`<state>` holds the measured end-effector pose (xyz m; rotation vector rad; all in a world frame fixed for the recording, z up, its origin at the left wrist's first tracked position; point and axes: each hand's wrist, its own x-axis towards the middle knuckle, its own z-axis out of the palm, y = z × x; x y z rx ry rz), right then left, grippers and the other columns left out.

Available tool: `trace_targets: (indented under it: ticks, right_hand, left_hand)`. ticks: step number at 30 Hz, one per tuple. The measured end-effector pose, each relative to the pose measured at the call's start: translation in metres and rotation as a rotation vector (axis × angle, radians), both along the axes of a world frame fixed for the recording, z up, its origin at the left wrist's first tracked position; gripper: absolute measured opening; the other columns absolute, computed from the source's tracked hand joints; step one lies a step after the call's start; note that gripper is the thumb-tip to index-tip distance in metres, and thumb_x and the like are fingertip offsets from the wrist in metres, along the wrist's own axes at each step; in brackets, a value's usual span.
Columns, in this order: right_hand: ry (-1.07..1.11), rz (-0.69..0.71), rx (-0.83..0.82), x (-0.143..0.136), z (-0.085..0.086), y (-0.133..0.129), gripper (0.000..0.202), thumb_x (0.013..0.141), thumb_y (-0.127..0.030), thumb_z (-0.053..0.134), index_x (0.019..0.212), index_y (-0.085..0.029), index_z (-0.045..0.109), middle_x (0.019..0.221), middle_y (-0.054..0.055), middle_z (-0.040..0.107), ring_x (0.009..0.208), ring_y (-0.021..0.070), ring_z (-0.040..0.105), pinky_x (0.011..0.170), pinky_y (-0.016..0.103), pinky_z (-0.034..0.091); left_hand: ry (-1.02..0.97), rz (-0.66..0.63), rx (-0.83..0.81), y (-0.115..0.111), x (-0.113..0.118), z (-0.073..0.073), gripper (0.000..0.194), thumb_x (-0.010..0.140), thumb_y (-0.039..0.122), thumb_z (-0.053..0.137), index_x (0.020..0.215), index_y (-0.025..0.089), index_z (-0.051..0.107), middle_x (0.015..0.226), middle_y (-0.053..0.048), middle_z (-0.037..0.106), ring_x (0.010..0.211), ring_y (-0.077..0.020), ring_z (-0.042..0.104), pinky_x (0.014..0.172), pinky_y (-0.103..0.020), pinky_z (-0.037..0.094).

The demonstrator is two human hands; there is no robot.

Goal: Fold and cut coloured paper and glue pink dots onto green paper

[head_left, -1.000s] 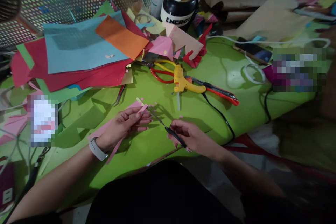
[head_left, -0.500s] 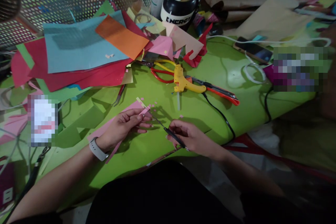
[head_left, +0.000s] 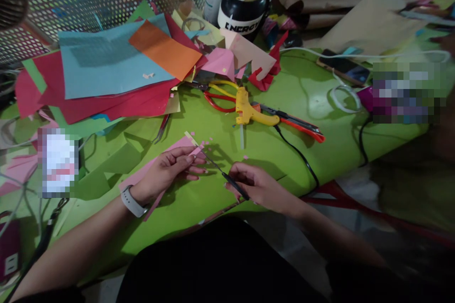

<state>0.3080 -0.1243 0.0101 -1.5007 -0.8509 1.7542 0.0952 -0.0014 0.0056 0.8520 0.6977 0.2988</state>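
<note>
My left hand (head_left: pixel 168 168), wearing a pale watch strap (head_left: pixel 132 201) at the wrist, pinches a narrow pink paper strip (head_left: pixel 196 150) between thumb and index finger. The other fingers are partly spread below it. A longer pink paper piece (head_left: pixel 149 165) lies under that hand and wrist. My right hand (head_left: pixel 254 184) is closed around the black handles of slim scissors (head_left: pixel 235 186). Their thin metal blades reach to the end of the strip; whether they are parted is too fine to tell. Tiny pink paper squares (head_left: pixel 203 143) are scattered just beyond the strip.
Beyond my hands lie a yellow glue gun (head_left: pixel 245 109) with a black cord, an orange cutter (head_left: pixel 302 128) and red-yellow pliers (head_left: pixel 220 94). Red tweezers (head_left: pixel 162 128) rest near stacked coloured paper (head_left: pixel 113 61). A black bottle (head_left: pixel 245 4) stands at the back.
</note>
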Motion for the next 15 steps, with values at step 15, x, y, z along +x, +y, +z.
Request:
trace_targets:
  ticks: [15]
  right_hand:
    - [-0.055,-0.056,0.045,-0.0012,0.0016,-0.001,0.056,0.067,-0.068,0.08,0.071,-0.02,0.051,0.062,-0.007,0.048,0.056,0.0077,0.044,0.052,0.024,0.039]
  left_hand:
    - [0.035,-0.009,-0.009,0.0016,-0.0001,0.0016,0.033,0.09,0.039,0.074,0.115,0.017,0.071,0.119,-0.012,0.074,0.095,-0.0186,0.075,0.077,-0.027,0.058]
